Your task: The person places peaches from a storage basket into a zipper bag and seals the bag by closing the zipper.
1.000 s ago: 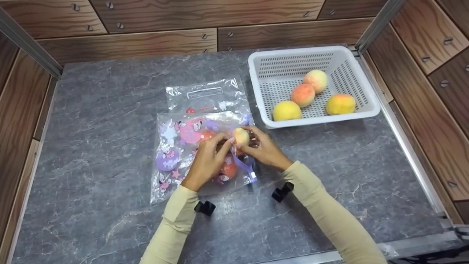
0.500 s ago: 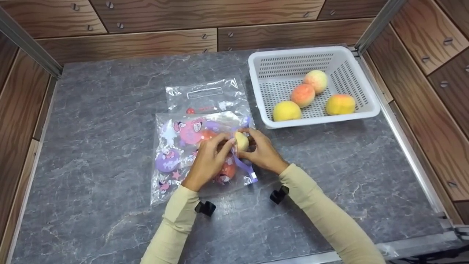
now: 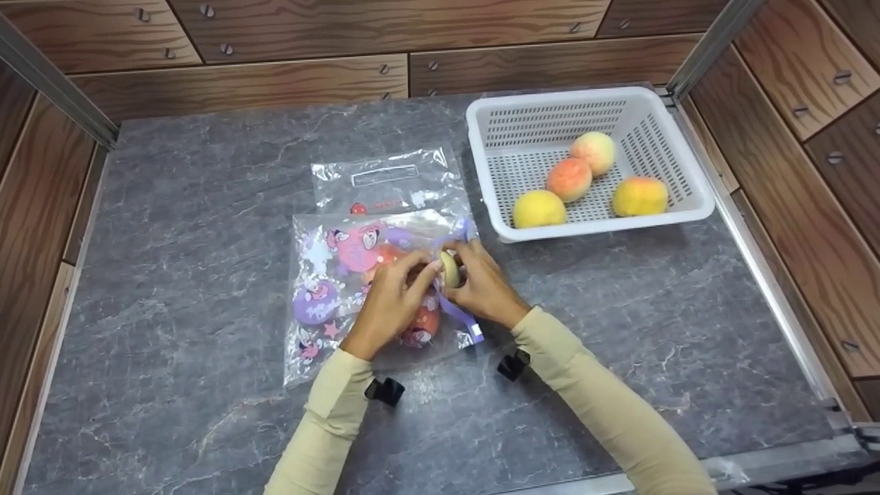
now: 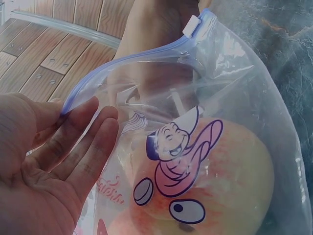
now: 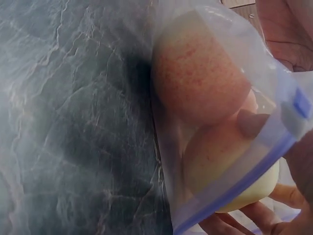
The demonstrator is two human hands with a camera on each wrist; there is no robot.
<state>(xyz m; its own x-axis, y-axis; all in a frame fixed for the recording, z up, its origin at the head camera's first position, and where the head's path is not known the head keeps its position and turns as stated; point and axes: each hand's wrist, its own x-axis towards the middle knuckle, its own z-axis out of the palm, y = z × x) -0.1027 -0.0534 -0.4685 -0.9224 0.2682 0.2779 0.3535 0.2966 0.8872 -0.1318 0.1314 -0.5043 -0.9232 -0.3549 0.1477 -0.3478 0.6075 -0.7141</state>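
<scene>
A clear zip bag (image 3: 302, 344) with pink and purple cartoon prints lies on its side, its purple zip mouth facing right. My left hand (image 3: 388, 299) pinches the zip edge between thumb and fingers; the left wrist view shows the mouth spread apart. At that mouth my right hand (image 3: 487, 285) grips a pale yellow peach (image 5: 230, 166), its fingers curled round the fruit inside the opening. Deeper in the bag sits a red-blushed peach (image 5: 195, 73), seen through the plastic. A white slider (image 4: 192, 25) sits at the near end of the zip.
Back right, a white slotted basket (image 3: 605, 228) holds several peaches, among them a yellow one (image 3: 539, 209). Clear printed plastic (image 3: 385, 189) lies flat behind the zip bag, partly under it. The grey marbled table (image 3: 192, 275) has wood-patterned panels (image 3: 275, 75) round it.
My right hand has moved left with the peach, which is now further into the bag's mouth and less visible. The left hand keeps its pinch and has barely moved.
</scene>
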